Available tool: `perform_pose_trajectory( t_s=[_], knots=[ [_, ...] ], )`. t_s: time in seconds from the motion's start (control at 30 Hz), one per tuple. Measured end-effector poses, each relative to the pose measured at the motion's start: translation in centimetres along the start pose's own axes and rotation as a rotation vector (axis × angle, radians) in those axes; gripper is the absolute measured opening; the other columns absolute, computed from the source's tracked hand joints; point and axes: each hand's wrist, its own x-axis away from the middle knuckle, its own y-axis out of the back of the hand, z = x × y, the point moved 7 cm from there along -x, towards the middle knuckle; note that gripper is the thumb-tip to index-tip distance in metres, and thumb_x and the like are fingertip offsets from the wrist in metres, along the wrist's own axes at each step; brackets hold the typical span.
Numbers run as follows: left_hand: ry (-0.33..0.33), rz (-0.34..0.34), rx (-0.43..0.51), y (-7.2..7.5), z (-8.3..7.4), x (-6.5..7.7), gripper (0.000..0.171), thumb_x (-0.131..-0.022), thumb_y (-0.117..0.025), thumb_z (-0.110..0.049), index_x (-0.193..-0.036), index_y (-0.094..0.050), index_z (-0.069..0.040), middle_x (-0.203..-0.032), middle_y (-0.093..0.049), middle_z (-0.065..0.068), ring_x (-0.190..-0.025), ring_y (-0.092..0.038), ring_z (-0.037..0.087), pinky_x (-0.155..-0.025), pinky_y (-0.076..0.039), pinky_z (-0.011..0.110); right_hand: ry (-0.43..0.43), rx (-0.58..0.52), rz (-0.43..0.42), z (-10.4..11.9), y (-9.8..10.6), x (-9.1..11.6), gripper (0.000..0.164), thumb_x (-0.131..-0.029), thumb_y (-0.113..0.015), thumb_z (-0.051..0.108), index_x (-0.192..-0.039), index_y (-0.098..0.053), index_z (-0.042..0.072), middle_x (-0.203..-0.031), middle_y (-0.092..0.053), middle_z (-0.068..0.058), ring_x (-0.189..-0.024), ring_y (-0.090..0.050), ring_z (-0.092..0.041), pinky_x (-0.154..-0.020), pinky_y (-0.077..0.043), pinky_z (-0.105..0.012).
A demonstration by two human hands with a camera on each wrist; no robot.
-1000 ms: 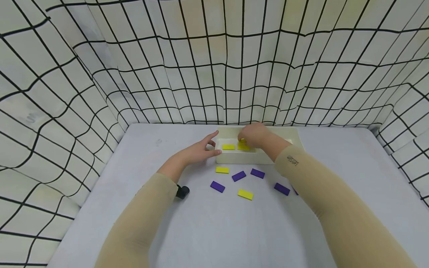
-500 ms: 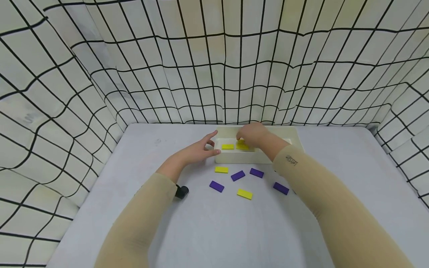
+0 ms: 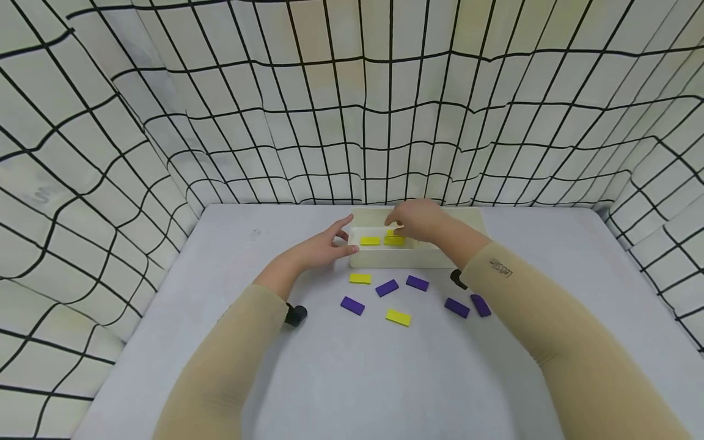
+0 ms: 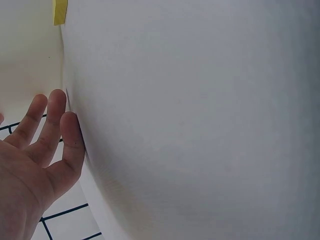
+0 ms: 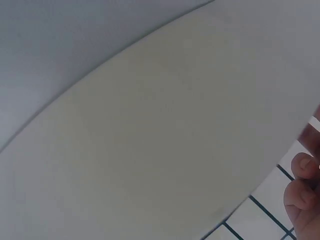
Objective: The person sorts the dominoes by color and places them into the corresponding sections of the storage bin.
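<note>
A long cream box (image 3: 404,260) stands at the back of the table. My left hand (image 3: 321,250) is at its left end, fingers spread, thumb by the near corner; the left wrist view shows the same hand (image 4: 30,170) with straight fingers. Inside the box lie a yellow block (image 3: 370,241) on the left and another yellow block (image 3: 394,242) beside it, with a third yellow block (image 3: 391,233) at or on its back edge. My right hand (image 3: 420,220) hovers over these, finger and thumb parted, holding nothing visible. In the right wrist view, the box wall (image 5: 150,125) hides most of it.
On the table in front of the box lie two yellow blocks, one near (image 3: 360,278) and one farther forward (image 3: 398,318). Several purple blocks (image 3: 387,288) are scattered around them. A black grid net (image 3: 389,146) hangs behind and at both sides.
My right hand has let go of the yellow block it pinched in the box, and its finger and thumb have parted. The forearm shifted right, uncovering a purple block. My left hand stays put.
</note>
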Motion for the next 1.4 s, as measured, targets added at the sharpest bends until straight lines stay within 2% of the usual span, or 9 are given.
perform_pose_trajectory(
  t_s=[0.2,0.5,0.83,0.97,1.27,1.4],
  knots=[
    [-0.001,-0.009,0.001,0.0,0.3,-0.3,0.086,-0.094,-0.061,-0.052,-0.158,-0.005,-0.044,-0.150,-0.039,0.006,-0.130,-0.050,0.030,-0.108,-0.036,0.054,0.028,-0.031,-0.064,0.3,0.7,1.7,0.034,-0.093,-0.072,0.027,-0.126,-0.070,0.021,-0.104,-0.068,0.002,-0.095,-0.061,-0.016,-0.076,-0.052,-0.034],
    [0.009,-0.003,-0.004,0.0,0.2,-0.3,0.087,-0.093,-0.061,-0.055,-0.158,-0.004,-0.044,-0.151,-0.038,0.006,-0.128,-0.050,0.030,-0.107,-0.037,0.054,0.053,-0.053,-0.132,0.7,0.8,4.7,0.033,-0.091,-0.073,0.025,-0.124,-0.071,0.022,-0.109,-0.070,0.000,-0.100,-0.064,-0.017,-0.083,-0.052,-0.036],
    [0.007,-0.013,-0.006,0.0,0.3,-0.3,0.087,-0.093,-0.061,-0.055,-0.157,-0.003,-0.044,-0.150,-0.038,0.005,-0.125,-0.051,0.029,-0.106,-0.037,0.053,0.116,-0.007,-0.172,2.1,0.5,8.1,0.032,-0.089,-0.076,0.024,-0.121,-0.073,0.022,-0.105,-0.070,0.002,-0.093,-0.066,-0.016,-0.076,-0.054,-0.033],
    [0.007,-0.013,-0.005,0.0,0.4,-0.4,0.087,-0.093,-0.061,-0.054,-0.158,-0.004,-0.044,-0.149,-0.038,0.004,-0.124,-0.051,0.028,-0.106,-0.037,0.053,0.139,-0.010,-0.168,2.6,0.2,8.9,0.032,-0.089,-0.076,0.025,-0.120,-0.073,0.022,-0.104,-0.070,0.003,-0.092,-0.066,-0.015,-0.077,-0.055,-0.032],
    [0.014,-0.004,0.001,-0.1,0.2,-0.3,0.087,-0.093,-0.061,-0.053,-0.158,-0.004,-0.042,-0.149,-0.038,0.005,-0.122,-0.052,0.028,-0.104,-0.039,0.052,0.175,-0.039,-0.130,4.1,-1.1,9.8,0.032,-0.088,-0.078,0.027,-0.119,-0.074,0.023,-0.111,-0.072,0.004,-0.103,-0.067,-0.016,-0.084,-0.055,-0.034],
    [0.012,-0.003,0.005,0.0,0.1,-0.2,0.087,-0.094,-0.061,-0.053,-0.158,-0.004,-0.042,-0.150,-0.038,0.005,-0.121,-0.053,0.028,-0.104,-0.039,0.051,0.210,-0.060,-0.098,5.0,-2.1,10.0,0.031,-0.088,-0.078,0.028,-0.118,-0.074,0.024,-0.105,-0.071,0.005,-0.092,-0.065,-0.011,-0.080,-0.054,-0.029]
  ],
)
